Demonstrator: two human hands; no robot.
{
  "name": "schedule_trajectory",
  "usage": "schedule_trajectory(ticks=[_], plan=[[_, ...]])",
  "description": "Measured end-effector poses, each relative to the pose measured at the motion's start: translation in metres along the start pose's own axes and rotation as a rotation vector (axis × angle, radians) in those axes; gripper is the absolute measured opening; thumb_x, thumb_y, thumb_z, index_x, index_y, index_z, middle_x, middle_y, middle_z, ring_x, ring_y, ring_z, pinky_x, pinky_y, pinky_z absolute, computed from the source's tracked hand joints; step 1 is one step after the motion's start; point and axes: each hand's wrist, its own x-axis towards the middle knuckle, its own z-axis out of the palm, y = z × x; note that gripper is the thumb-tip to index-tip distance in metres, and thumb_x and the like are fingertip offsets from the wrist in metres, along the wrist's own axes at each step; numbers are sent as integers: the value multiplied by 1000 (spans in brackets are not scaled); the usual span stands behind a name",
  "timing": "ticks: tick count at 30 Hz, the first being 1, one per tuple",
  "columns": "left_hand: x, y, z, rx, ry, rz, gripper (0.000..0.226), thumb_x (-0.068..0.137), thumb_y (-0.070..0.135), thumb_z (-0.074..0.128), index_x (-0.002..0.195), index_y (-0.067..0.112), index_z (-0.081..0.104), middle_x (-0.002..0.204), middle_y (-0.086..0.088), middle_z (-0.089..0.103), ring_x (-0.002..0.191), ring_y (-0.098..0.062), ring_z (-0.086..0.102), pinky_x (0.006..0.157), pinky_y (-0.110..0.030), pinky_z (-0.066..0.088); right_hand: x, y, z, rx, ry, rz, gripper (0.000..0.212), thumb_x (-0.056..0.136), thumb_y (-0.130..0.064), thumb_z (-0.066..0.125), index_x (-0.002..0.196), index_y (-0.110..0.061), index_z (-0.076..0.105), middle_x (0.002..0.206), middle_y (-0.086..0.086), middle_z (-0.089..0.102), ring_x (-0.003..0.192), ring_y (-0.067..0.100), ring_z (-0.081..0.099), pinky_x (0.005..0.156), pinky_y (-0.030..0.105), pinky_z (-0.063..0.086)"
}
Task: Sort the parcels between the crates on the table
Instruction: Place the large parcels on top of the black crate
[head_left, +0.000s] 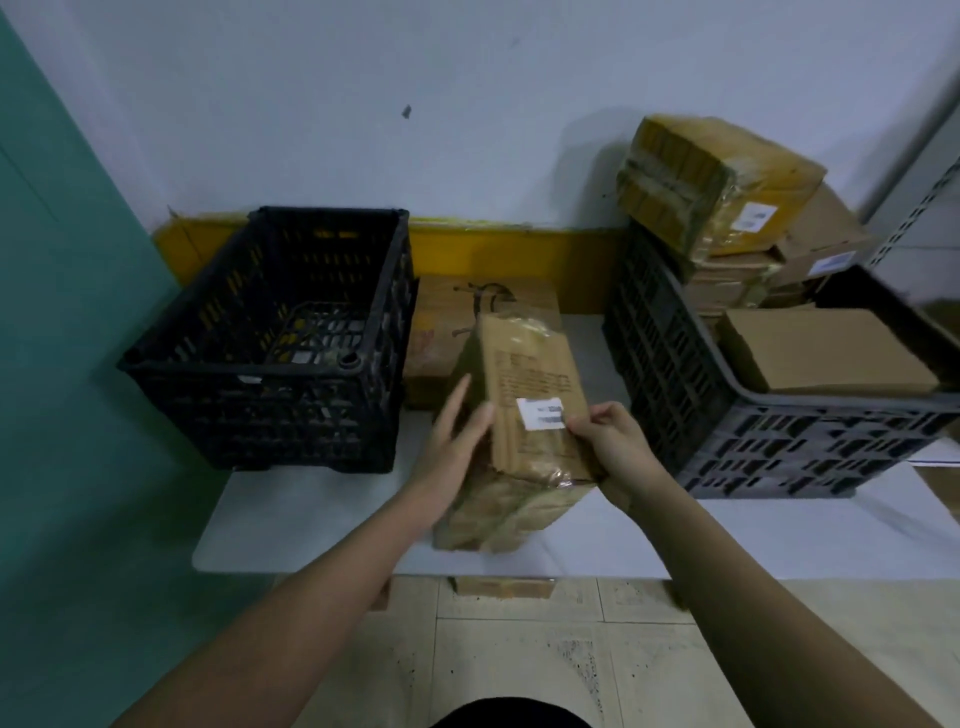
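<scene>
Left of the parcel (524, 415) I see the black crate (270, 338) on the worktop (311, 519), and it looks empty, so by my reckoning sorting has barely begun. My left hand (457, 447) lies flat with straight fingers against the parcel's left side; my right hand (608, 436) pinches its right edge by the white label (542, 413). The parcel is held up between the crates. Right of it, the grey crate (753, 415) is heaped with boxes (826, 353), all left to sort.
</scene>
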Motion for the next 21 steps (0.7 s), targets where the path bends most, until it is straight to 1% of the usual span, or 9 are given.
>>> schedule_trajectory(ticks=[3,5,7,9,11,14,17,19,21], plan=[[12,23,-7,-59,87,-65,64,96,48,53,153,37,26,144,8,48,111,-5,49,90,-27,37,-7,-3,20,-128,-13,-51,22,89,-9,70,96,-9,49,106,16,64,97,29,67,84,47,58],[15,27,-13,-23,79,-104,66,97,42,58,154,32,26,133,12,54,100,0,52,78,-19,40,-11,0,29,-181,-8,-56,22,87,-9,70,93,-13,49,110,17,65,100,31,67,89,52,56],[15,31,-19,29,80,-96,73,95,36,64,155,30,23,139,7,53,107,-4,55,74,-16,41,-14,-3,36,-166,3,-86,22,87,-9,70,93,-14,49,110,17,66,99,29,68,87,49,57],[18,32,-21,39,96,-87,77,93,29,68,155,30,21,139,6,53,115,-8,56,78,-18,45,-15,-10,39,-192,15,-105,21,88,-13,70,94,-14,50,108,14,66,96,26,68,83,44,58],[19,36,-21,25,120,-71,77,92,25,68,154,29,24,133,6,55,112,-9,58,83,-23,49,-20,-20,40,-217,12,-121,23,88,-19,71,97,-14,51,105,10,66,93,24,69,83,46,59],[23,48,-25,-7,167,-61,73,92,23,68,153,30,28,138,4,51,117,-15,58,92,-33,52,-27,-34,43,-225,0,-171,23,90,-24,69,99,-14,50,103,10,67,88,21,71,79,46,61],[27,67,-30,-68,208,-32,70,91,18,69,151,31,33,135,1,57,109,-16,64,82,-32,55,-34,-51,49,-234,26,-280,22,88,-31,68,97,-20,51,102,5,68,89,21,71,79,50,60],[30,84,-34,-82,237,-6,68,92,16,68,150,31,35,128,0,62,103,-16,67,72,-30,56,-39,-65,56,-232,37,-376,19,88,-35,67,96,-25,52,100,-2,67,91,17,70,78,49,60],[33,100,-37,-91,253,-7,62,92,21,67,147,30,39,119,2,66,96,-15,69,65,-28,54,-44,-75,65,-300,77,-500,16,90,-39,63,93,-29,51,95,-9,66,90,12,67,78,47,59]])
